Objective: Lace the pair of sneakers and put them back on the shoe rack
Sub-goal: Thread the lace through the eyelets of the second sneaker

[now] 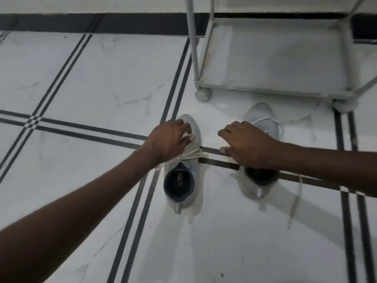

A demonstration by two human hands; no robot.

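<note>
No grip is yet closed: the left hand (170, 139) and right hand (247, 145) are spread, apparently untouching, over the two sneakers (184, 180) on the floor (91, 88) before the rack (265, 86), where a trailing lace (295, 199) could be snagged.

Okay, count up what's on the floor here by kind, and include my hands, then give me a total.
Sneakers: 2, the left sneaker and the right sneaker
Shoe racks: 1, the rack
Hands: 2, the left hand and the right hand
Total: 5
</note>
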